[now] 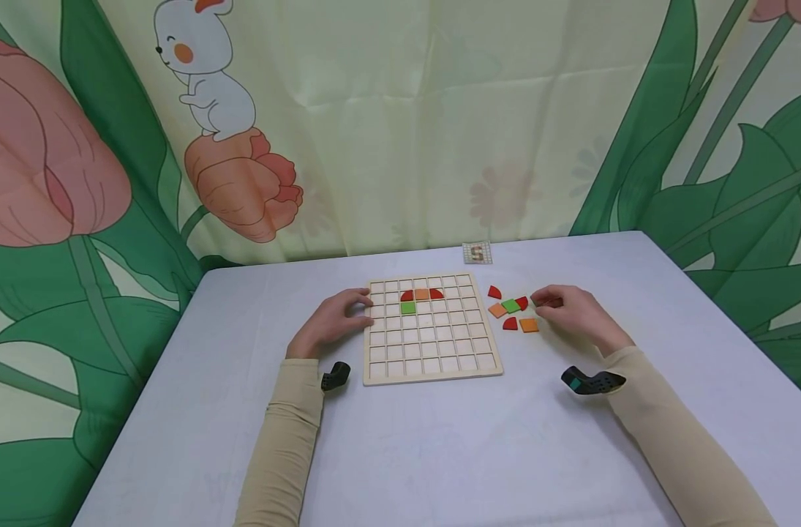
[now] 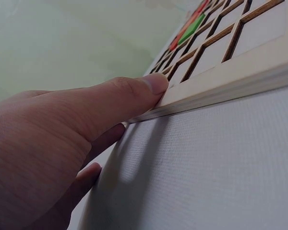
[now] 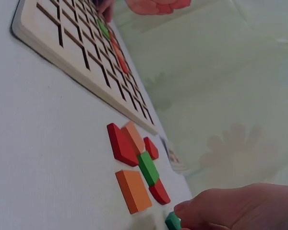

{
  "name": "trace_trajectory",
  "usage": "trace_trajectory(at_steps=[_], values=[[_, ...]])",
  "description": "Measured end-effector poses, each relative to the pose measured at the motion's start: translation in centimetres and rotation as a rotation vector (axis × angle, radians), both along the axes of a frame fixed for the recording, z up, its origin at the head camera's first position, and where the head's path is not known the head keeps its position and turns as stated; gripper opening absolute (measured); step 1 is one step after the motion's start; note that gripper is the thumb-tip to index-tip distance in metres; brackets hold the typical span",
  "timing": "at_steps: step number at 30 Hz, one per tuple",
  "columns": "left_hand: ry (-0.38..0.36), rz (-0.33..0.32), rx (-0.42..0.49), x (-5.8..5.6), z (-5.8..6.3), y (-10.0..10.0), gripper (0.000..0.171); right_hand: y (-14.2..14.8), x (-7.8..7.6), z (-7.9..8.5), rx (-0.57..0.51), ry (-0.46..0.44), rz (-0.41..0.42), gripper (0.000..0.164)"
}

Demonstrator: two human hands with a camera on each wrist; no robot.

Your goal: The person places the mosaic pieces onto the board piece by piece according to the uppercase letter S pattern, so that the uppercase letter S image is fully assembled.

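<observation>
A square wooden grid board (image 1: 433, 377) lies on the table. In its upper cells sit two red quarter-round pieces, an orange square (image 1: 422, 294) and a green square (image 1: 408, 308). My left hand (image 1: 331, 318) rests at the board's left edge; in the left wrist view its thumb (image 2: 134, 92) touches the rim, with other fingers low beside the table surface. My right hand (image 1: 574, 311) is right of the loose pieces. Its fingertips pinch a small dark green piece (image 3: 172, 221), mostly hidden by the fingers in the right wrist view.
Between board and right hand lie several loose pieces, including an orange square (image 1: 529, 325), a green square (image 1: 511, 306) and a red quarter-round (image 1: 510, 323). A small patterned card (image 1: 477, 253) lies at the table's back edge, before a printed curtain (image 1: 400, 146).
</observation>
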State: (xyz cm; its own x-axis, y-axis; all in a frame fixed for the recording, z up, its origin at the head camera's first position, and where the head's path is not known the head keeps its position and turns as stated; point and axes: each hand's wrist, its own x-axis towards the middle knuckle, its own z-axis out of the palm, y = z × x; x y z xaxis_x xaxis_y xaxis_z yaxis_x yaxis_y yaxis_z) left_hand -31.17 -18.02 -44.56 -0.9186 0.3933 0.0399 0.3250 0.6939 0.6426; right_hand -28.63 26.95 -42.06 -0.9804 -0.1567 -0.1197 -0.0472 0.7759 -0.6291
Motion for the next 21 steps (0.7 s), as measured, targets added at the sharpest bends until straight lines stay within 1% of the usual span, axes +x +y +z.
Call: trace_trajectory(at_steps=[5, 10, 15, 21], values=[[0.005, -0.005, 0.004, 0.0, 0.0, 0.0, 0.035, 0.8, -0.1, -0.2, 0.043, 0.008, -0.025, 0.044], [0.005, -0.003, 0.006, 0.1, 0.1, -0.1, 0.035, 0.9, -0.4, -0.4, 0.068, 0.004, -0.030, 0.054], [0.014, -0.006, 0.004, 0.1, 0.0, -0.1, 0.035, 0.6, -1.0, -0.6, 0.087, 0.033, -0.019, 0.053], [0.021, -0.010, 0.007, 0.1, 0.1, 0.0, 0.034, 0.7, -1.6, -0.9, 0.103, 0.075, 0.006, 0.045]])
